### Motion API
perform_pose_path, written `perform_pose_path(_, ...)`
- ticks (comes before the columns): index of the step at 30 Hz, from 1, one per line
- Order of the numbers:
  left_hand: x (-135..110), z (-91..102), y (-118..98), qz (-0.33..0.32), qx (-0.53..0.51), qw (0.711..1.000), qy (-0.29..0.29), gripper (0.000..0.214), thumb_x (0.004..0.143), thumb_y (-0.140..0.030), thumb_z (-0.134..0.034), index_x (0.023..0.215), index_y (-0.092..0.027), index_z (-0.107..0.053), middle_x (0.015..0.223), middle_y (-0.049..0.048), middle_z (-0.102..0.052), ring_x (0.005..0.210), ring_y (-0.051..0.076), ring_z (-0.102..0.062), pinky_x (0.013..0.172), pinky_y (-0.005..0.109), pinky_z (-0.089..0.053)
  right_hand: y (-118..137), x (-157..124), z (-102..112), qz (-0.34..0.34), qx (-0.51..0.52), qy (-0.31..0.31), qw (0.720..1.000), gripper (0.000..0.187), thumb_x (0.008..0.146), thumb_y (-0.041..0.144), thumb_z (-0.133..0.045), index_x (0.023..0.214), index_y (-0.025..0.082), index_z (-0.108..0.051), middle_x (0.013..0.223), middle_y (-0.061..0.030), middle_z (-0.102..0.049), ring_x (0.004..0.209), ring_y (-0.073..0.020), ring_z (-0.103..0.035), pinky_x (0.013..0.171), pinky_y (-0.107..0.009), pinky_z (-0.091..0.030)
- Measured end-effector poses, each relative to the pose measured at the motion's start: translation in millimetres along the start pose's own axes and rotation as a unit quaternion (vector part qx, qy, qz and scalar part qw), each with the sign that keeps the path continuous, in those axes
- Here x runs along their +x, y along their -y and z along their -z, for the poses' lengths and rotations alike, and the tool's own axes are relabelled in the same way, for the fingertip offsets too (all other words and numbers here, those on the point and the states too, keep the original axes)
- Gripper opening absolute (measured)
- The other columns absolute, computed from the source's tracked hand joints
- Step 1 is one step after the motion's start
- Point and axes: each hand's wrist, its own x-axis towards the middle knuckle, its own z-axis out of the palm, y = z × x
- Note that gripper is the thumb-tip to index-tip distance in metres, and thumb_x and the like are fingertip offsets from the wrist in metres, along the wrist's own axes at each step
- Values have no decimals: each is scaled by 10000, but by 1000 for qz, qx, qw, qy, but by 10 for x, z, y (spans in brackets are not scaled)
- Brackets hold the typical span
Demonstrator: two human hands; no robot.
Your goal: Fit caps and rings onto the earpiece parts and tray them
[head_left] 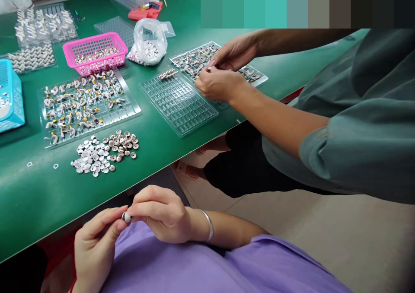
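Over my lap, just off the table edge, my left hand (95, 245) pinches a small round cap (127, 217), white with a dark part, between thumb and fingertips. My right hand (164, 215), with a silver bangle at its wrist, is closed on the same cap from the other side. The fingers hide part of the cap. On the green table (155, 150) in front of my hands lie a pile of white round caps (92, 157) and, touching it, a pile of beige cup-shaped caps (125, 144).
Behind the piles is a clear tray of small curved parts (84, 105), with a pink basket (95, 53) and a plastic bag (149, 42) beyond. A blue basket (13, 98) stands left. At right, a co-worker's hands (223, 74) work above trays, near a gridded clear tray (180, 105).
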Motion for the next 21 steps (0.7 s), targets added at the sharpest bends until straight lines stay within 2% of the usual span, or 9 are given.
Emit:
perform_pose_path(9, -7, -19, 4, 3, -5, 1000, -10, 245, 684, -391, -849, 860, -225, -817, 860, 73, -803, 759, 249, -753, 686, 322, -638, -26, -17, 7, 72, -51, -5, 996, 220, 891, 26, -482, 974, 100, -671, 832, -86, -656, 757, -138, -627, 714, -242, -583)
perform_pose_path(15, 19, -13, -19, -13, -25, 999, 15, 231, 668, -369, -862, 846, -228, -817, 845, 72, -795, 739, 236, -742, 646, 300, -626, 15, 6, 15, 9, 5, 4, 1000, 122, 938, 91, -544, 969, 106, -661, 880, -89, -642, 802, -119, -625, 749, -205, -578)
perform_pose_path(21, 32, -26, -58, -24, -49, 998, 40, 203, 682, -271, -857, 880, -251, -818, 856, 58, -790, 749, 213, -735, 645, 257, -620, 16, -1, 13, 5, 13, 3, 1000, 122, 951, 108, -529, 996, 119, -642, 882, -85, -649, 817, -130, -618, 771, -236, -578)
